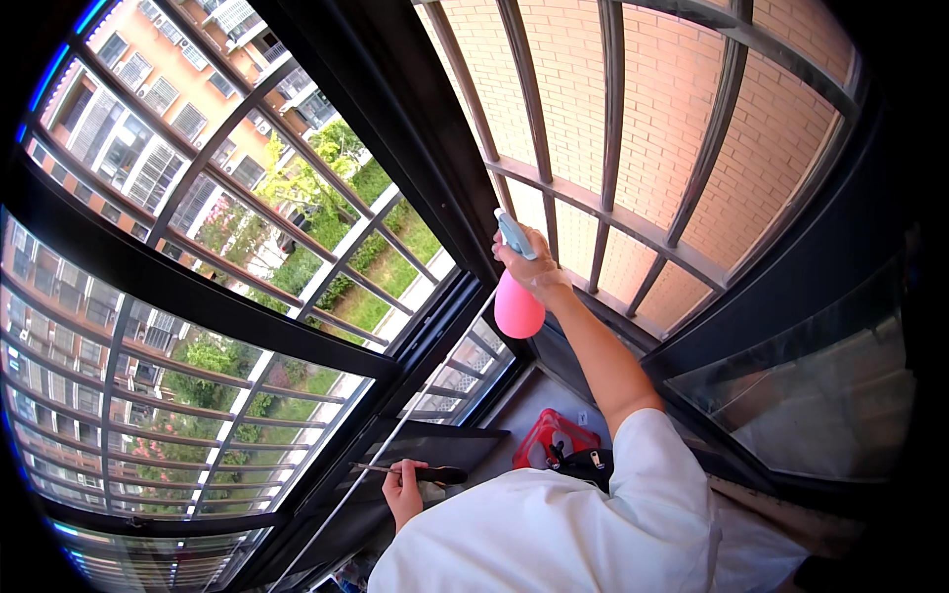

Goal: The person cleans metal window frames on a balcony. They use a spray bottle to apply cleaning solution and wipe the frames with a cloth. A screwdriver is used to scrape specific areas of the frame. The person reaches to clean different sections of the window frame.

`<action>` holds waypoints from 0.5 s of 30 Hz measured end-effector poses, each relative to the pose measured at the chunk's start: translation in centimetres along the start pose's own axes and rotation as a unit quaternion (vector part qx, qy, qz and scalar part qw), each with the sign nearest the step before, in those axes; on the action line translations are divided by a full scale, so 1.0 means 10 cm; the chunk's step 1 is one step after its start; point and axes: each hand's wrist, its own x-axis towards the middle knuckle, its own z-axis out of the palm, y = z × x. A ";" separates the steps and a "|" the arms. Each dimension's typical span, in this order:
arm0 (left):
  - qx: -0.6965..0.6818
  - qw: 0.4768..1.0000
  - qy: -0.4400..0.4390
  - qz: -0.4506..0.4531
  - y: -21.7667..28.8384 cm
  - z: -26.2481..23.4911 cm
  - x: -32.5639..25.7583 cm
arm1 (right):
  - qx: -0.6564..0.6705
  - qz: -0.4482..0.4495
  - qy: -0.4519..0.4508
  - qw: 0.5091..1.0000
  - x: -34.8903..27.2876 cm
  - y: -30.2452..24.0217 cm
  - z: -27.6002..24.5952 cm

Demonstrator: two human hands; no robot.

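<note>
My right hand, at the end of an outstretched arm, is wrapped around the neck of a pink spray bottle. The bottle's pale blue and white trigger head shows above my fingers, near the black window post. Lower down on the left, my left hand is closed around a dark-handled tool with a thin, pale end pointing left. The exact kind of that tool cannot be made out. A thin white rod or cord runs diagonally past that hand.
Barred windows stand at left and ahead, with greenery and buildings outside. Metal bars front a brick wall on the right. A black-framed glass pane is at right. Below lie a red object and a black zippered bag.
</note>
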 end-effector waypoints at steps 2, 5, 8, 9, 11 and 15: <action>0.002 1.000 0.003 0.005 -0.03 0.00 -0.01 | -0.010 -0.036 -0.034 0.999 -0.05 -0.29 -0.04; 0.004 1.000 -0.006 -0.001 -0.04 0.02 -0.01 | 0.051 -0.064 -0.007 0.997 0.06 -0.46 0.03; 0.008 1.000 -0.009 0.001 -0.03 0.05 -0.01 | 0.055 -0.039 -0.012 0.998 0.27 -0.67 0.04; 0.010 1.000 -0.009 0.003 -0.03 0.06 -0.03 | 0.038 -0.039 -0.001 0.999 0.28 -0.78 0.03; 0.009 1.000 -0.008 0.006 -0.05 0.06 -0.03 | 0.047 -0.054 0.027 0.997 0.27 -0.86 0.02; 0.010 1.000 -0.005 0.002 -0.05 0.06 -0.06 | 0.046 -0.033 0.008 0.998 0.18 -0.68 -0.03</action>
